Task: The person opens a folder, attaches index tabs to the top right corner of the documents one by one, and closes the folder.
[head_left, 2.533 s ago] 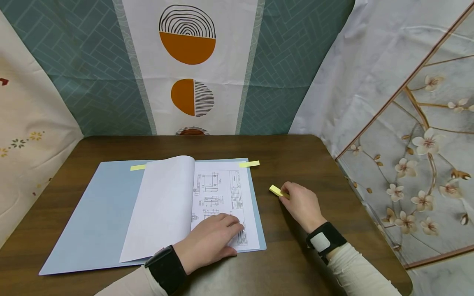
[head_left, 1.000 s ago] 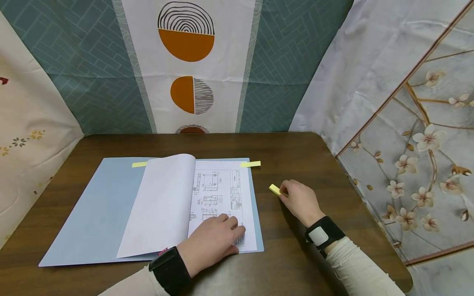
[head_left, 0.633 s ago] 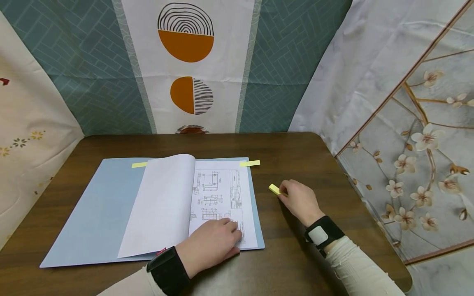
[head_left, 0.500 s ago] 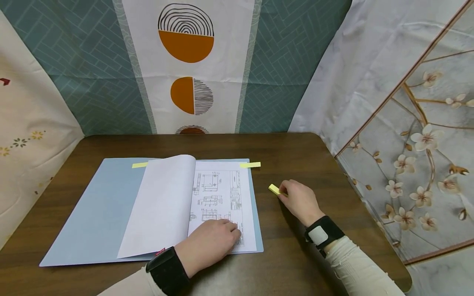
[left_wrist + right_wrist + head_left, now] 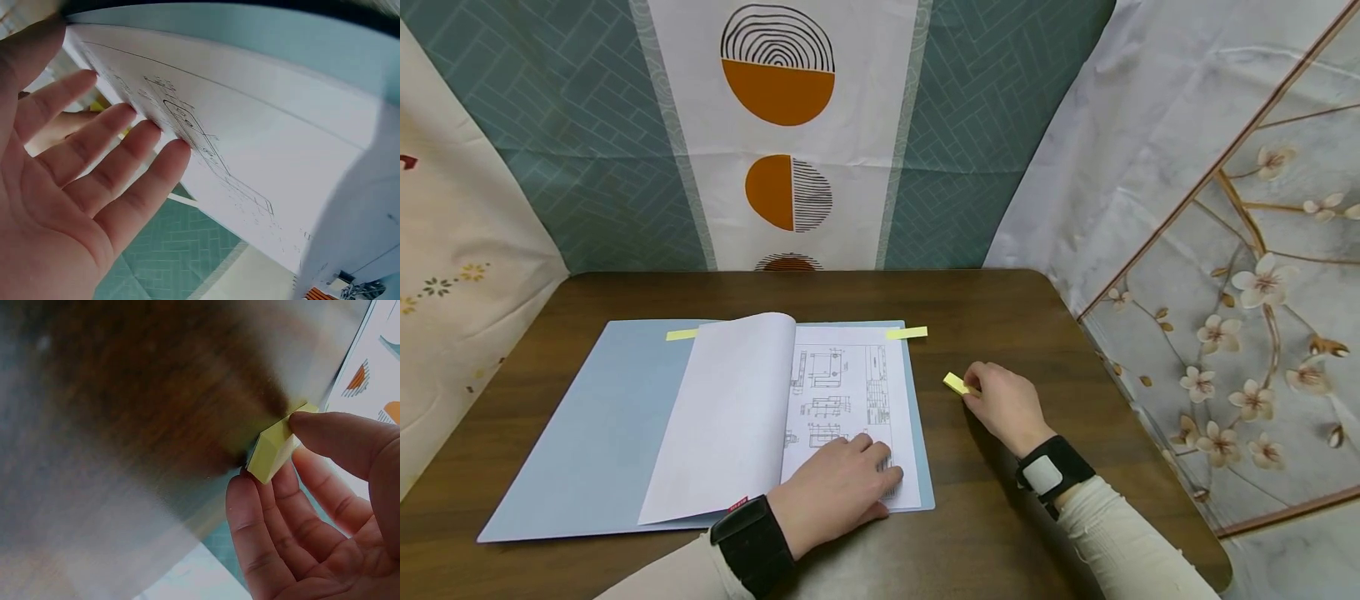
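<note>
An open light-blue folder (image 5: 580,433) lies on the brown table, its white sheet (image 5: 722,425) turned over to the left. On the right side shows a page of technical drawings (image 5: 842,375). My left hand (image 5: 835,487) rests on the lower part of that page; in the left wrist view its fingers (image 5: 144,181) are extended and touch the paper. To the right of the folder, my right hand (image 5: 1003,404) pinches a small yellow pad of sticky notes (image 5: 955,383) between thumb and fingers. The right wrist view shows the sticky note pad (image 5: 275,450) close to the tabletop.
One yellow sticky tab (image 5: 907,332) juts out past the page's upper right edge. Another yellow tab (image 5: 682,335) sticks out left of the turned sheet. The wooden table (image 5: 1000,308) ends at patterned cloths behind and at both sides.
My left hand shifts slightly over the lower page; its fingers draw in, then spread out again. The right hand stays nearly still, holding the sticky note pad throughout.
</note>
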{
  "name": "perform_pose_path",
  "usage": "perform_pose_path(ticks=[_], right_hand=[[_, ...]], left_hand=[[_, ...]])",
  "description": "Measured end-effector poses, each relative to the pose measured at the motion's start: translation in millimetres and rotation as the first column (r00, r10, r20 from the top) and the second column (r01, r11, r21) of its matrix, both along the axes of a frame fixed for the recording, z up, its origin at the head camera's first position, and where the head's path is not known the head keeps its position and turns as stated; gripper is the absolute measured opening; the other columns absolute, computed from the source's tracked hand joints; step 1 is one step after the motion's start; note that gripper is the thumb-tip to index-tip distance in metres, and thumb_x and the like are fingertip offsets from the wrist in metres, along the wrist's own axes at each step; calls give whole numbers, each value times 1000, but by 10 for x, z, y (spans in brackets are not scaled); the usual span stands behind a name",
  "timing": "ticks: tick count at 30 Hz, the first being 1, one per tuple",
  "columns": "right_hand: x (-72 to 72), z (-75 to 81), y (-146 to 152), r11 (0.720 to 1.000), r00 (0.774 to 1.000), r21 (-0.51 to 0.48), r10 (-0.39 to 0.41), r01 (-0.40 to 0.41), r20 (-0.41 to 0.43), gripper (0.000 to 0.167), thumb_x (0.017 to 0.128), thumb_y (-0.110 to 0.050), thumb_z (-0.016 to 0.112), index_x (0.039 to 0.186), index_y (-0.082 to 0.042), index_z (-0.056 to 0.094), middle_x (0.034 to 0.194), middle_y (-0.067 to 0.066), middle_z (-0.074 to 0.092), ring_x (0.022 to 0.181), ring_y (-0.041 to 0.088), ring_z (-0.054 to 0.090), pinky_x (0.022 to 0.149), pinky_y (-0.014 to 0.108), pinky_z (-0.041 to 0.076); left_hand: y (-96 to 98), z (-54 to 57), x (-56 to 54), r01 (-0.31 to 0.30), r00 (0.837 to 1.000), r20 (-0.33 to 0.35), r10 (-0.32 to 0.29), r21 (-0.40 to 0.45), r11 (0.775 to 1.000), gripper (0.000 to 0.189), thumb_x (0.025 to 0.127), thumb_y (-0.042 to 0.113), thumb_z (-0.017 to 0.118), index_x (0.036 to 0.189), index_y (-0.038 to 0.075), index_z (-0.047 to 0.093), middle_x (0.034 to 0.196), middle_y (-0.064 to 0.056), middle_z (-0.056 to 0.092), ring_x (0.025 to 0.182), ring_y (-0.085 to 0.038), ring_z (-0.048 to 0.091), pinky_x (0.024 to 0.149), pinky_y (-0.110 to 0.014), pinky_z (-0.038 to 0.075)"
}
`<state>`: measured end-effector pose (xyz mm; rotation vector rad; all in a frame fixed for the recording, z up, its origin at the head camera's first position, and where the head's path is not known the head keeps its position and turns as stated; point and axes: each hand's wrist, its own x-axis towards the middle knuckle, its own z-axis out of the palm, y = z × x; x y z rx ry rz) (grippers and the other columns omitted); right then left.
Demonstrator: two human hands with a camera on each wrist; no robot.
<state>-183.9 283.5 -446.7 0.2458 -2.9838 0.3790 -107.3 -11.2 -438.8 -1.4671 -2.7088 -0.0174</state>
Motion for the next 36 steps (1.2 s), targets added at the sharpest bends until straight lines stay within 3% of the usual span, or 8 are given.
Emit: perform_pose_path(ticks=[7,19,29,36], right_hand=[[1,18,-14,1000,1000,-2,1,-1,-8,34,93,-11,89,122,0,77,104,13,74,77,22,65,70,45,60],[34,50,-63,999,1000,-42,7,-8,-21,29,95,-7,82,123,2,79,111,17,68,71,22,62,65,42,58],[54,50,-88,997,999,-70,33,-32,6,28,98,-6,78,124,1,78,117,18,76,84,25,66,79,47,60],[53,54,-93,998,998,-66,10,-6,55,31,100,-9,78,129,1,76,123,21,77,88,28,67,85,50,60]], left_hand=[[44,-5,37,8,1000,-5,-8,-20,1000,36,97,43,87,125,23,75,104,1,76,85,-15,67,75,-30,59],[39,-54,68,23,997,-72,-23,0,1000,28,99,38,85,118,21,76,100,0,77,85,-14,69,71,-29,59],[33,-96,10,5,999,-54,-3,31,1000,33,97,40,87,120,20,77,103,2,78,89,-14,70,77,-28,60],[29,-86,-3,4,996,-84,-2,21,1000,33,94,32,92,121,18,79,104,1,78,85,-14,70,74,-28,60]])
